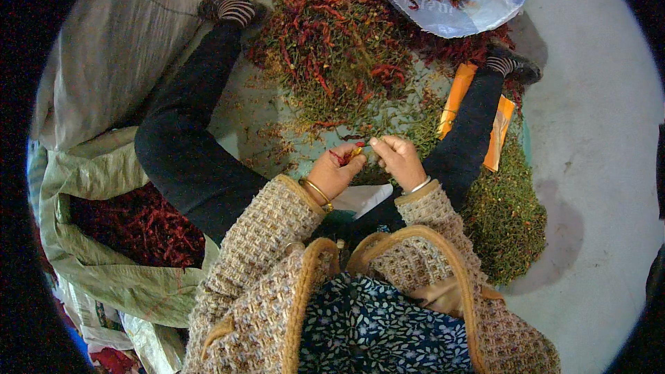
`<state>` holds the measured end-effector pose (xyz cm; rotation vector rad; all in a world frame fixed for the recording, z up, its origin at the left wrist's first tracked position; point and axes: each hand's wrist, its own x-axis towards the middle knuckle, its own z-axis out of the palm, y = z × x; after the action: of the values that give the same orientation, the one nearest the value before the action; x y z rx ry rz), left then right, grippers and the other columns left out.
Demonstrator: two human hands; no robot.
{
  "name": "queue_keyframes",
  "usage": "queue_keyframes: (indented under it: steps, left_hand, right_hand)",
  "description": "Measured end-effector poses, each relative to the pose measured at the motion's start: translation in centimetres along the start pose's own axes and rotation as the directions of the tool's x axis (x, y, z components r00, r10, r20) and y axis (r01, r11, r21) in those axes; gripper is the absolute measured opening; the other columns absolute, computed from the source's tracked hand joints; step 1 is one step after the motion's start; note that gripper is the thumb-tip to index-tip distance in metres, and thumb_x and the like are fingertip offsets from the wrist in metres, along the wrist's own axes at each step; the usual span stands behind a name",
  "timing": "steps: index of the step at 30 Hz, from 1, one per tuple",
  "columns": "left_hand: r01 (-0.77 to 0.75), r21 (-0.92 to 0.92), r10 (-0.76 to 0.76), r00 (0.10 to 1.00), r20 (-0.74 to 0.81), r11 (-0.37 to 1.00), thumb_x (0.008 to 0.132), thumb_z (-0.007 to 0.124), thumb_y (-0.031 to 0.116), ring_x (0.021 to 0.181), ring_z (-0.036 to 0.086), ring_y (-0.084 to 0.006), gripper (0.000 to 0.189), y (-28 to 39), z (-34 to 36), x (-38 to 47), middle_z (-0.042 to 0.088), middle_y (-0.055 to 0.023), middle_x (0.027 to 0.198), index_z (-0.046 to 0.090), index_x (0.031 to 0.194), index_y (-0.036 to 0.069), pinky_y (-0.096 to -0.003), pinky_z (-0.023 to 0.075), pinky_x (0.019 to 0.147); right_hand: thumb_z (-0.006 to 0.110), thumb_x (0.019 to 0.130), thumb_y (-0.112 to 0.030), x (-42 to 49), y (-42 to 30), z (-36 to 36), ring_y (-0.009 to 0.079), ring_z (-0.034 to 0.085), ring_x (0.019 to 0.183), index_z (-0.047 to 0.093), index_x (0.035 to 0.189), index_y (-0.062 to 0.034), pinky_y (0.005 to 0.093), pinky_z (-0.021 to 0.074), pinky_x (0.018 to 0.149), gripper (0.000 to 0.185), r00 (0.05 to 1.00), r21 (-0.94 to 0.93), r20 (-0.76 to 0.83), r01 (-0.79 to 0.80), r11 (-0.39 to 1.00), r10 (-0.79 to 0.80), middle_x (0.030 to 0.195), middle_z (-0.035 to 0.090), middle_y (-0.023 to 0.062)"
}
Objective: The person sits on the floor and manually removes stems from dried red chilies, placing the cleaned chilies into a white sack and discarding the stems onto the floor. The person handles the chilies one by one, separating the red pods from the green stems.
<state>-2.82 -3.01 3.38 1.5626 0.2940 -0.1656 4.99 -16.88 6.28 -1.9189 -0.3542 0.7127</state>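
Several dried red chili peppers [340, 158], one of them yellowish, are gripped between the thumb and fingers of my left hand [328, 175]. One red chili [359, 144] points from that hand towards my right hand [402, 162]. My right thumb and forefinger are pinched together at its thin stem, though the stem itself is small and hard to make out. Both hands meet in front of my body, between my spread legs. Beyond them lies a loose heap of red chilies mixed with green stems [337, 62].
A plastic sack [447, 23] spills red chilies at the top. An open green woven sack [124, 288] of dark red chilies [150, 226] stands left, below a full pale sack [119, 52]. Stems [504, 218] are piled right of my leg, near an orange packet [499, 135].
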Motion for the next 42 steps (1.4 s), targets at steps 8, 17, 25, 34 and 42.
queue_keyframes:
  steps: [8, 17, 25, 34, 42]
  left_hand:
    - [0.402, -0.457, -0.518, 0.840, -0.160, 0.793, 0.076, 0.056, 0.032, 0.043, 0.046, -0.0099, 0.024, 0.8, -4.3, 0.7, 0.044, 0.0011, 0.049, 0.049, 0.065, 0.011, -0.0226, 0.0310, 0.035]
    - [0.435, -0.732, -0.694, 0.717, -0.070, 0.524, 0.068, 0.067, 0.016, 0.037, 0.039, -0.0115, 0.020, -1.7, -0.4, -1.0, 0.043, -0.0007, 0.049, 0.048, 0.065, 0.008, -0.0260, 0.0293, 0.032]
    - [0.330, -0.528, -0.494, 0.845, -0.204, 0.783, 0.071, 0.065, 0.019, 0.036, 0.037, -0.0059, 0.016, -1.5, 0.6, -0.2, 0.049, 0.0020, 0.053, 0.058, 0.076, 0.006, -0.0217, 0.0262, 0.032]
    - [0.046, -0.358, -0.153, 0.949, -0.276, 0.933, 0.075, 0.059, 0.018, 0.056, 0.048, -0.0065, 0.011, -3.4, 0.8, 0.1, 0.054, 0.0014, 0.062, 0.056, 0.073, 0.007, -0.0207, 0.0398, 0.053]
    - [0.472, -0.523, -0.660, 0.705, -0.259, 0.710, 0.078, 0.054, 0.023, 0.038, 0.045, -0.0145, 0.019, -2.0, -0.4, 0.6, 0.052, -0.0036, 0.054, 0.055, 0.072, 0.004, -0.0285, 0.0353, 0.035]
  right_hand:
    - [0.050, 0.079, -0.034, 4.3, -0.9, -0.8, 0.0277, 0.051, 0.049, 0.052, 0.068, -0.0029, 0.0357, 0.0409, 0.048, 0.033, 0.967, -0.591, -0.175, 0.046, 0.805, -0.183, 0.056, 0.054, 0.0115]
    - [0.056, 0.067, -0.015, 5.2, 6.0, 3.3, 0.0347, 0.055, 0.072, 0.049, 0.083, -0.0030, 0.0434, 0.0443, 0.060, 0.021, 0.986, -0.805, 0.146, 0.162, 0.571, -0.075, 0.088, 0.052, 0.0152]
    - [0.060, 0.072, -0.019, -0.2, 3.0, 2.9, 0.0214, 0.055, 0.056, 0.049, 0.075, -0.0011, 0.0320, 0.0411, 0.049, 0.021, 0.971, 0.015, 0.204, -0.133, 0.991, 0.127, 0.063, 0.057, 0.0093]
    - [0.054, 0.079, -0.022, -0.3, -0.2, 0.8, 0.0040, 0.041, 0.040, 0.052, 0.071, -0.0043, 0.0178, 0.0294, 0.036, 0.020, 0.852, 0.314, 0.472, -0.403, 0.860, 0.227, 0.052, 0.048, -0.0019]
    - [0.045, 0.079, -0.040, 4.8, 2.0, -0.2, 0.0297, 0.054, 0.050, 0.058, 0.078, -0.0007, 0.0395, 0.0432, 0.049, 0.042, 0.976, -0.906, 0.117, 0.029, 0.422, 0.185, 0.062, 0.056, 0.0165]
